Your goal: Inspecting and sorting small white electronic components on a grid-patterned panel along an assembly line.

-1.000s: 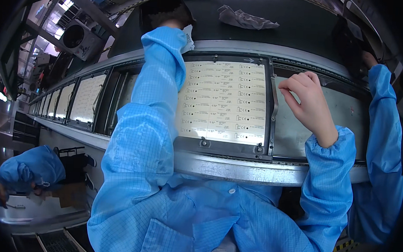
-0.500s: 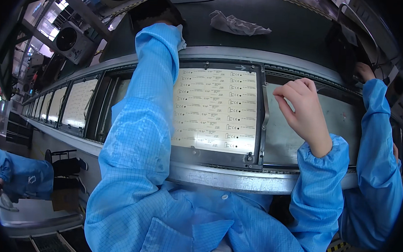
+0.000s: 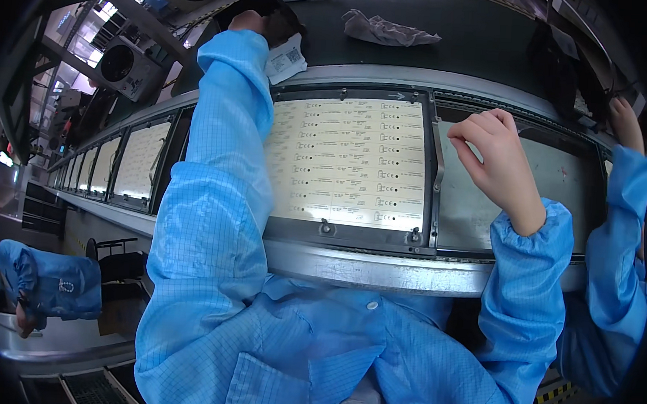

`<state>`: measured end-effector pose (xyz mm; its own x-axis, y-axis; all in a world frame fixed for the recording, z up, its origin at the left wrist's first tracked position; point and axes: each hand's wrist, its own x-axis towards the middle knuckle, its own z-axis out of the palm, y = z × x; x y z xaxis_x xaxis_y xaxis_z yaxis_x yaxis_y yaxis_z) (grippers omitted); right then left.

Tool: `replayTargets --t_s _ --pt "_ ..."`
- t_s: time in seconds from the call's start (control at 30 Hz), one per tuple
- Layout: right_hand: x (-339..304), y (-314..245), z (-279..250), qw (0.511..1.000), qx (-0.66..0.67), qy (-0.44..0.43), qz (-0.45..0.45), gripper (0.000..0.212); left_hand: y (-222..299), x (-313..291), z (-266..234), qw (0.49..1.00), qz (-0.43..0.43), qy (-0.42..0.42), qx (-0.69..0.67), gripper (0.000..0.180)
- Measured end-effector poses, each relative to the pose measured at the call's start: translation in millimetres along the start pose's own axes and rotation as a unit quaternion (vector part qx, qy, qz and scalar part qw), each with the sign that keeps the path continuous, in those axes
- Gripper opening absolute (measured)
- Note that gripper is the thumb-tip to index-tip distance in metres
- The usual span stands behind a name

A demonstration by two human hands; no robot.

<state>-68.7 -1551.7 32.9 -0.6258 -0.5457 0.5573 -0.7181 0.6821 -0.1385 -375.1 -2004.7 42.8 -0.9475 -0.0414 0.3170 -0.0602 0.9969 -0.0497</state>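
Note:
My left hand (image 3: pixel 247 21) reaches to the far side, over the edge of a black box (image 3: pixel 276 12); its fingers are hidden, and what they touch does not show. A white packet (image 3: pixel 286 59) with a square printed code lies beside the box, near my left sleeve. My right hand (image 3: pixel 498 159) hovers over a bare grey plate (image 3: pixel 543 189), its fingers curled and thumb drawn in toward them, with nothing visible in it. Between my arms, a dark-framed panel (image 3: pixel 363 160) carries rows of pale printed labels.
A crumpled greyish cloth or bag (image 3: pixel 389 32) lies on the dark green surface beyond the rail. A metal rail (image 3: pixel 378 270) runs along the near edge. More framed panels (image 3: pixel 139 162) line up leftward. At right is a co-worker's hand (image 3: pixel 626 124); another person (image 3: pixel 52 282) works lower left.
My left hand has shifted left at the box, and more of the white packet shows. My right hand stays over the plate. The co-worker's hand at right has moved outward.

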Motion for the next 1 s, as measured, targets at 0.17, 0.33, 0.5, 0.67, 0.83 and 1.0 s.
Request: replayTargets --t_s 0.17,0.33,0.5,0.67,0.83,1.0 --pt "1.6 -2.2 3.4 1.0 0.007 -0.001 -0.001 0.005 -20.1 -7.2 -4.7 0.995 -0.037 0.09 -0.032 0.047" --pt "-5.7 -4.7 -5.0 1.0 -0.007 -0.01 0.02 0.005 75.1 -132.9 -66.9 0.952 0.185 0.06 -0.236 0.047" --pt "13.8 -19.0 19.1 0.998 0.033 -0.048 -0.004 0.004 117.4 -250.9 -54.2 0.95 0.288 0.004 -0.121 0.038" --pt "38.8 -41.2 53.3 0.994 0.015 -0.102 0.031 0.009 123.6 -274.6 -35.5 0.937 0.31 0.055 -0.15 0.034" --pt "70.8 -38.6 79.2 0.986 0.032 -0.156 0.056 0.017 112.3 -279.7 -42.9 0.917 0.316 -0.008 -0.244 0.033" --pt "89.1 -50.7 93.2 0.973 0.08 -0.2 0.087 0.023 90.3 -273.4 -48.6 0.883 0.287 -0.089 -0.359 0.03"
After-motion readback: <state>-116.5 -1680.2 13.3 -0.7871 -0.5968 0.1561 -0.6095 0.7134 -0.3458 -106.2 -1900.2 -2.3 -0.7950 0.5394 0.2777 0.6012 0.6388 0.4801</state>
